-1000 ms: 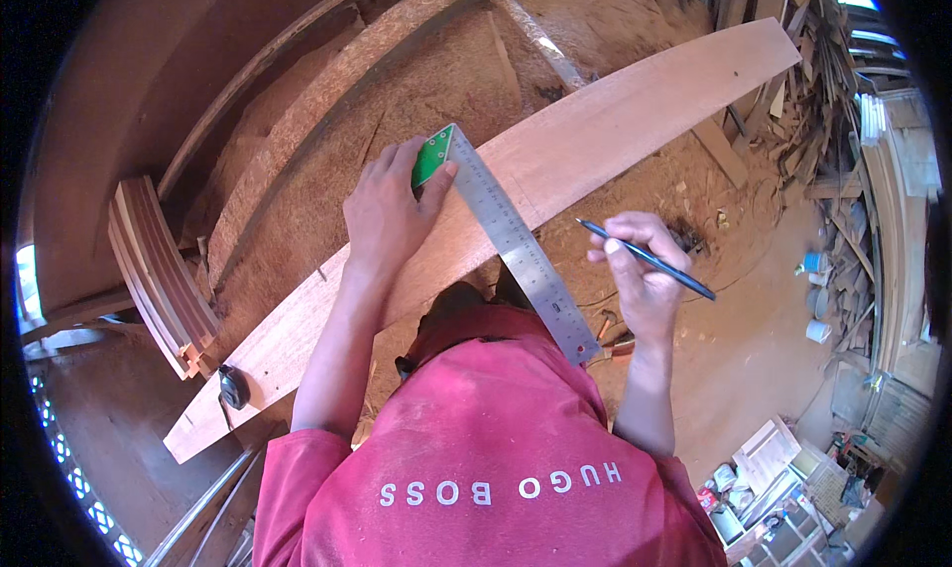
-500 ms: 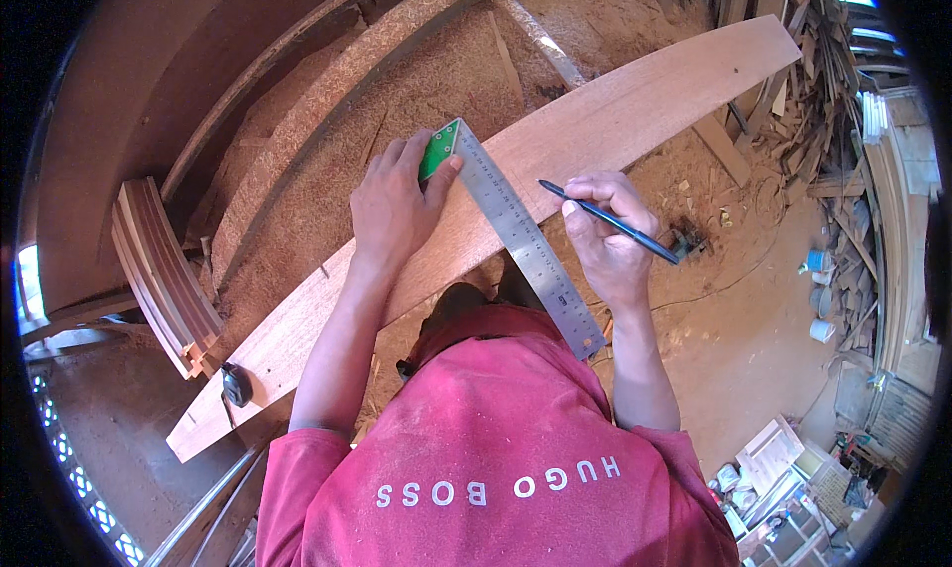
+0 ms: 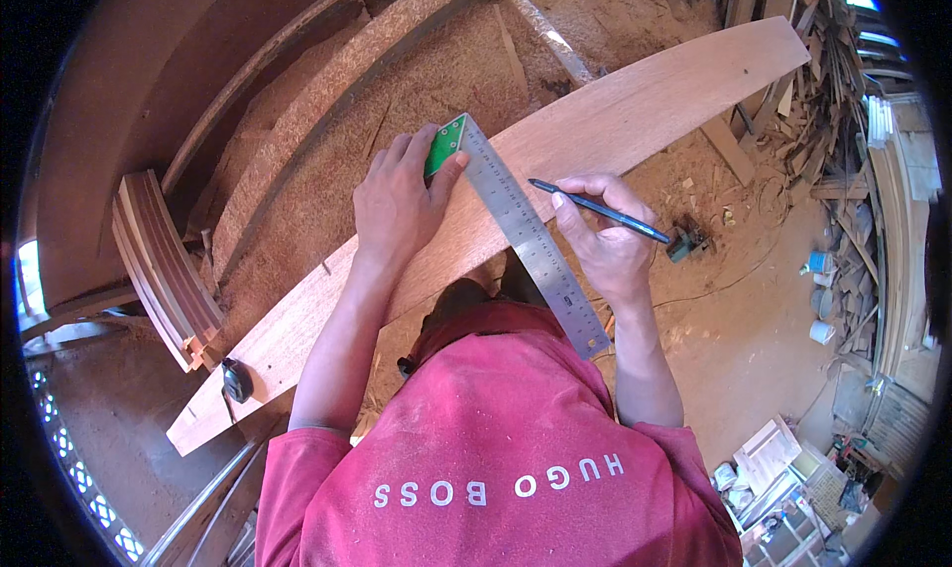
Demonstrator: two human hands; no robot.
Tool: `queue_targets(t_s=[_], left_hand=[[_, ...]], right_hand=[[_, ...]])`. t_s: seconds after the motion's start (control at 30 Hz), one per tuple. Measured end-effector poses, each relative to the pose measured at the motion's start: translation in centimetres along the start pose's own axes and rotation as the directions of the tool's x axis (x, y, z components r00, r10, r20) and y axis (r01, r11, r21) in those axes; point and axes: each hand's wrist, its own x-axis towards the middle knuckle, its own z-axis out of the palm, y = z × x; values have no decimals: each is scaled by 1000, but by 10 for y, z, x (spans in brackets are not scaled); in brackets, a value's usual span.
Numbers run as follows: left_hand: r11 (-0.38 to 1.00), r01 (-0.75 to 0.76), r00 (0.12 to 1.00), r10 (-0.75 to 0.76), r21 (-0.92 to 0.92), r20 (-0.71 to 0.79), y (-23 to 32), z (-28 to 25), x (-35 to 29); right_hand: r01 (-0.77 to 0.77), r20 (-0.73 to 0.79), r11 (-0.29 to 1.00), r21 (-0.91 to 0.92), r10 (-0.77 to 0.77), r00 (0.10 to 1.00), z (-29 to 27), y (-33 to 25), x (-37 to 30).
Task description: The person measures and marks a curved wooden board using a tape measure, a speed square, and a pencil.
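Note:
A long wooden plank (image 3: 615, 126) runs diagonally across the view in front of me. Across it lies a try square with a steel ruled blade (image 3: 526, 230) and a green stock (image 3: 447, 147). My left hand (image 3: 402, 195) is closed on the green stock at the plank's far edge. In my right hand (image 3: 610, 240) a dark pen (image 3: 600, 210) is pinched between thumb and fingers. Its tip is close to the blade's right edge over the plank; whether it touches the wood I cannot tell. The blade's lower end juts past the plank's near edge toward my body.
A black tape measure (image 3: 236, 380) rests on the plank's left end. Stacked curved wooden strips (image 3: 164, 265) stand at the left. Beyond the plank, a curved beam (image 3: 327, 101) crosses sawdust. A green power tool (image 3: 686, 240) sits on the ground at right, near scrap wood (image 3: 793, 111).
The pen tip has shifted slightly left, closer to the blade. The square and my left hand appear a little further right in view.

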Motion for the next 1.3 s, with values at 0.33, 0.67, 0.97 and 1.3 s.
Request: queue_targets(t_s=[0.33,0.67,0.97,1.3], left_hand=[[1000,0,1000,0,-6,12,-1,0,1],[999,29,999,-28,-30,33,0,-1,2],[1000,-24,1000,24,-18,-7,-1,0,2],[999,-40,998,40,3,-49,-4,3,0]], right_hand=[[41,52,990,-133,-35,998,0,-12,5],[60,91,991,-117,-49,995,2,-17,10],[72,106,989,-131,-58,993,4,-20,15],[132,360,925,-356,5,933,-21,-40,28]])
